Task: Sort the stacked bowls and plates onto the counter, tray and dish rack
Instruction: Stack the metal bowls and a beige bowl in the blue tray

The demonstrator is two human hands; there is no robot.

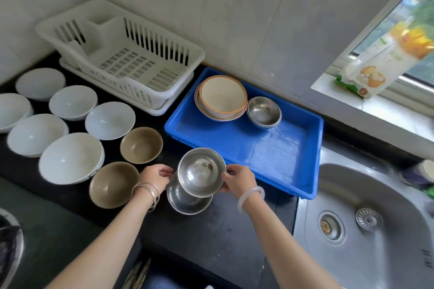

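Observation:
My left hand (156, 174) and my right hand (238, 178) hold a steel bowl (200, 171) by its rim on either side, raised above a second steel bowl (187, 202) that rests on the black counter (223, 230). The blue tray (281, 152) behind holds a cream bowl with an orange rim (222, 97) stacked on a plate, and a small stack of steel bowls (264, 111). Several white bowls (70, 158) and two brown bowls (141, 145) (112, 184) stand spread over the counter to the left. The white dish rack (131, 58) at the back has nothing in it.
A steel sink (375, 218) lies to the right of the tray, with a drain strainer in it. A printed carton (375, 63) leans on the window sill at the upper right. A tiled wall runs behind the counter. Part of a stove shows at the lower left.

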